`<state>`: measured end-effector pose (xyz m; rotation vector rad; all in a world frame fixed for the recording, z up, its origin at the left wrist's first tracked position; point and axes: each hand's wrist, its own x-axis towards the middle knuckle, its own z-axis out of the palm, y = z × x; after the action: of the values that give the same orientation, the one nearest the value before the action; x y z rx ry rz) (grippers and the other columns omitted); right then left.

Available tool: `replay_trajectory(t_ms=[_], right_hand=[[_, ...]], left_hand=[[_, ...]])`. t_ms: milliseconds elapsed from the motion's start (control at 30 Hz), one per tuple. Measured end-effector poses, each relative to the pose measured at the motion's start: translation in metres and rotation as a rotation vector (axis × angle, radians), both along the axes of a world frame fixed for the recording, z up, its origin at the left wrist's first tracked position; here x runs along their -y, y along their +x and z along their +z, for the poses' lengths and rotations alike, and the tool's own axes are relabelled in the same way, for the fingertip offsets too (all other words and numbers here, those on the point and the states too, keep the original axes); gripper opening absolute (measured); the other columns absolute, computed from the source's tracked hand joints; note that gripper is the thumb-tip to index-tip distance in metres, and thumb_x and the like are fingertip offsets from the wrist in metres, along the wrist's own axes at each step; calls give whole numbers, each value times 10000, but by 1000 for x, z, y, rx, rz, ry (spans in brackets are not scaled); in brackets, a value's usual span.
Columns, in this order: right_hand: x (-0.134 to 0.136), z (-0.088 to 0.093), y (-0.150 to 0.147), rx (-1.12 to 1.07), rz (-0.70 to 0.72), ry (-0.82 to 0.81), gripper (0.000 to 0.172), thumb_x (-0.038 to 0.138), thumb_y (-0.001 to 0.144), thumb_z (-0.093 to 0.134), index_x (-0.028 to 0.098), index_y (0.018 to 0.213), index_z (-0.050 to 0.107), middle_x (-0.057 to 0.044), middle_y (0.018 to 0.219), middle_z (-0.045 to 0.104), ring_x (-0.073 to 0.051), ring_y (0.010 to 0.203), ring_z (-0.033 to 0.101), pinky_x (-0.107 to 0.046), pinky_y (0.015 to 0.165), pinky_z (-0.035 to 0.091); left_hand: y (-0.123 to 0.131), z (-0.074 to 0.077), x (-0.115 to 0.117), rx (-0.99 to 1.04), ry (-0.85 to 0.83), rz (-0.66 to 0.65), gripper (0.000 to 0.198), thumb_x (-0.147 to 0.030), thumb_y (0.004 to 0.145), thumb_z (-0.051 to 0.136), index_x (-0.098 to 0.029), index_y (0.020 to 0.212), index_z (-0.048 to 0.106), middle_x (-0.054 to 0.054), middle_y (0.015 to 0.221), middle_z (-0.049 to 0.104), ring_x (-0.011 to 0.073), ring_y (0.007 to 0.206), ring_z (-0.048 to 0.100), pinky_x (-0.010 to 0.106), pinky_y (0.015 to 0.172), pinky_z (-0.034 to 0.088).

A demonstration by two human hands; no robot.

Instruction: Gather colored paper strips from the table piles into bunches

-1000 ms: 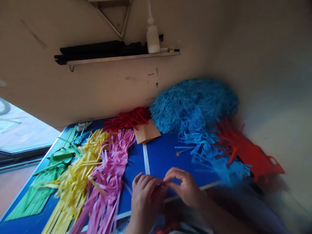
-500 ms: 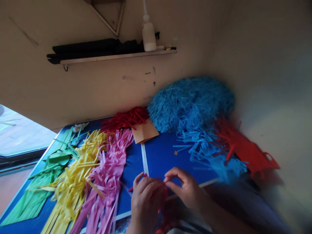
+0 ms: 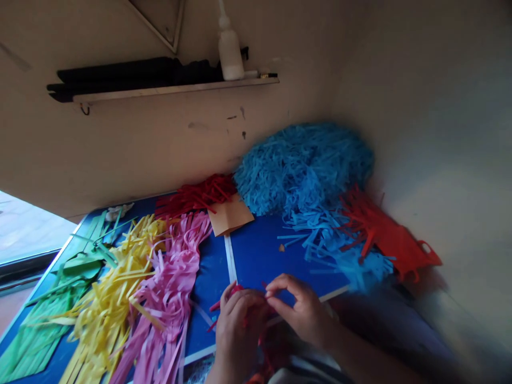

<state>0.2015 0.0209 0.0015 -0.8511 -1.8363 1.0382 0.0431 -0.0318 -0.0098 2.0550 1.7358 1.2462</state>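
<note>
Near the front edge of a blue table [image 3: 276, 256], my left hand [image 3: 240, 325] is closed around a bunch of red strips [image 3: 236, 289], with some ends poking out past the fingers. More red strips hang below the hands, partly dark and hard to make out. Close beside it, my right hand [image 3: 298, 306] pinches with thumb and forefinger, and a tip of red strip shows at the fingertips. Left of my hands lie pink strips [image 3: 176, 272], yellow strips [image 3: 120, 282] and green strips [image 3: 44, 330].
A large heap of blue shredded strips [image 3: 304, 165] rests against the wall. Red fringed material [image 3: 396, 242] lies at the right, dark red strips [image 3: 204, 192] at the back. A folded orange paper [image 3: 230, 216] is between. Above, a shelf [image 3: 176, 89] carries a white bottle [image 3: 231, 56].
The whole view has shifted, so table and shelf sit further left. My right hand stays pinched beside the left, and more red strip ends show past my left hand.
</note>
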Motion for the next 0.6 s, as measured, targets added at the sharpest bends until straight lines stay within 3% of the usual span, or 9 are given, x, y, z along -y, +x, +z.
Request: replay_trajectory(t_ms=[133,200,300,433,500,600], right_hand=[[-3,1,14,27,20,51,80,164,876,620,214,932,646,-16,859,702,-149,813,658,-252,783,491],[-2,-10,34,79,1,7,34,212,873,648,209,902,666,-20,853,694,-149,799,649,-249,761,485],[10,-49,71,401,101,-144,96,233,835,688,196,747,700,-20,769,687,-156,728,642,-244,682,459],[30,-110,103,983,219,-300,80,146,769,660,148,722,725,-85,814,718,-218,788,657,-274,671,428],[32,-122,109,997,212,-339,123,144,797,608,148,769,727,-82,855,727,-210,821,657,-265,682,423],[28,-108,108,760,195,-492,174,169,838,544,172,878,712,-18,792,715,-153,726,635,-223,616,403]], left_hand=[[-3,3,1,-66,14,-29,109,-229,889,594,-247,783,613,-54,727,713,143,702,682,342,903,468],[-17,4,8,-62,7,-60,94,-243,870,621,-252,778,635,-41,736,715,153,732,686,310,858,500],[-48,1,19,70,-86,-58,11,-243,835,668,-250,834,677,-6,815,723,165,800,699,246,781,543],[-64,2,24,303,-267,-41,73,-283,807,698,-217,778,687,14,765,683,150,675,662,188,588,526],[-56,7,23,341,-325,-68,89,-304,807,694,-217,787,706,29,784,693,155,697,663,187,611,524],[-26,12,19,408,-459,-204,156,-340,850,636,-225,800,729,60,836,717,182,791,680,214,697,529]])
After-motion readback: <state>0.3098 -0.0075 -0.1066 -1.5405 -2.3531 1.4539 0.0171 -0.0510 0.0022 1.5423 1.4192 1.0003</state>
